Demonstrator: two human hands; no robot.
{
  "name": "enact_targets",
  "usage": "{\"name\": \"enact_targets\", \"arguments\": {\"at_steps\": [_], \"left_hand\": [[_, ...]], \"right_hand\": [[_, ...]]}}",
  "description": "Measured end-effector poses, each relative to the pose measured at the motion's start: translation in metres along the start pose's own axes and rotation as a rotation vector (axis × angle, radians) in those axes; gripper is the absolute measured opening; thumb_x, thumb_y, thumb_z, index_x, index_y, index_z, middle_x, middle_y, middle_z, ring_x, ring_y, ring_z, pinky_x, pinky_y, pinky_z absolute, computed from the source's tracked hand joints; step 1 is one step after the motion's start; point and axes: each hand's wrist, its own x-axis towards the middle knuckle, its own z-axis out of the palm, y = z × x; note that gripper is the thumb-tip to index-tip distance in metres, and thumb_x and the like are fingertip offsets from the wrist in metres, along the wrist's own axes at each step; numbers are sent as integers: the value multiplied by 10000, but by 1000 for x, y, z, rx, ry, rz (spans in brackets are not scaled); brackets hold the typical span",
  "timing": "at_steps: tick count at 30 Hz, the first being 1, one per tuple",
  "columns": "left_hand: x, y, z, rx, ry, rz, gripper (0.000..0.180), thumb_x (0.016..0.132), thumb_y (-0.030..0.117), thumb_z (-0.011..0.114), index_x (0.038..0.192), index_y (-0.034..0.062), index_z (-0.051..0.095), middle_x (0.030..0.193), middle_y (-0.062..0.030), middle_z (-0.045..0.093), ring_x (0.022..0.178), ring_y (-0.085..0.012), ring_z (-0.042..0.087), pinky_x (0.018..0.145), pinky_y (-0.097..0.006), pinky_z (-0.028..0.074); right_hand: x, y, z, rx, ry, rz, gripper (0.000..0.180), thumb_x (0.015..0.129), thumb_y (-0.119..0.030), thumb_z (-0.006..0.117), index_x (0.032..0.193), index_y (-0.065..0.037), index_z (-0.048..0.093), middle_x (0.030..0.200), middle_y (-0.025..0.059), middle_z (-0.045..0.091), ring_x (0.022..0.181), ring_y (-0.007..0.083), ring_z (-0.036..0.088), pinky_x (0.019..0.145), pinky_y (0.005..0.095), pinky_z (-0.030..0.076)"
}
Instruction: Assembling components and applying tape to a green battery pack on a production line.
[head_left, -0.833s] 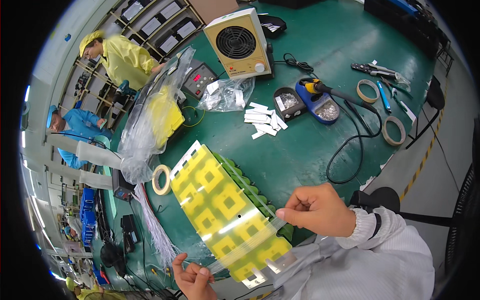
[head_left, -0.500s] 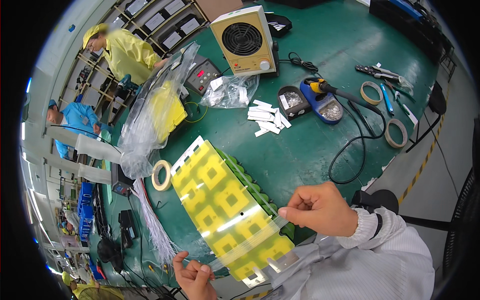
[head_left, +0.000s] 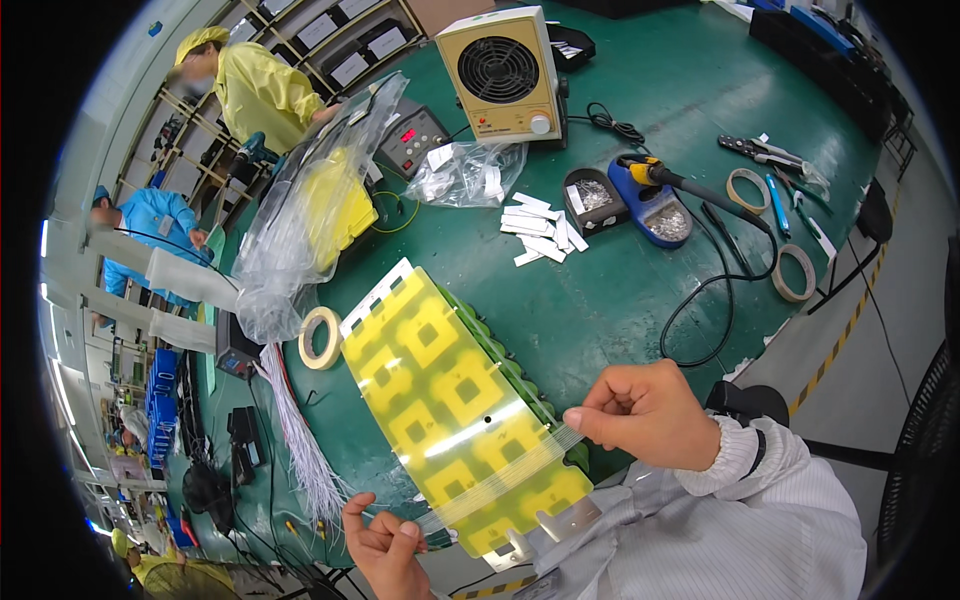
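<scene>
- Centre of the frame: I see a flat battery pack, tilted in the view, its long side running from upper left to lower right.
- Upper face: a glossy, translucent yellow insulating sheet (head_left: 465,395), showing brighter yellow blocks with dark square openings beneath it; pale streaks of light cross it, and one small round black hole lies right of its middle.
- Right flank: a scalloped row of green-wrapped cells (head_left: 518,378) shows beside the sheet.
- Ends: a white, notched border at the upper left; silvery metal tabs (head_left: 570,521) protrude at the lower end.
- Lower part: a clear tape strip (head_left: 505,478), finely lined lengthwise, crosses the sheet slantwise between the hands and looks straight.
- Right hand (head_left: 650,415), lower right: thumb and forefinger closed in a pinch on the strip's upper end, the other fingers curled.
- Left hand (head_left: 388,545), bottom centre-left: forefinger lifted apart, thumb tip at the strip's lower end; I cannot tell how firmly it is gripped.
- Surroundings: a masking-tape roll (head_left: 322,363) lies just left of the pack, a bundle of white wires (head_left: 305,450) below that roll; white strips (head_left: 545,232) lie scattered on the green tabletop (head_left: 620,300) at upper centre.
</scene>
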Motion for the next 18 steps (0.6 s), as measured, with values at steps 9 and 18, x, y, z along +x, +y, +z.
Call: {"name": "enact_targets", "arguments": {"at_steps": [9,18], "left_hand": [[0,-3,-3,-10,-11,-20,556,817,-57,712,1283,-85,412,620,23,472,550,-77,418,565,-225,389],[0,-1,0,-5,3,-30,571,808,-68,712,1287,-91,402,620,34,444,558,-75,418,566,-227,394]], "right_hand": [[1,5,1,5,17,-16,238,863,-179,748,792,34,670,643,38,658,568,38,550,505,222,440],[1,4,1,10,11,-6,237,864,-171,746,786,37,666,644,37,658,567,34,548,505,218,439]]}}
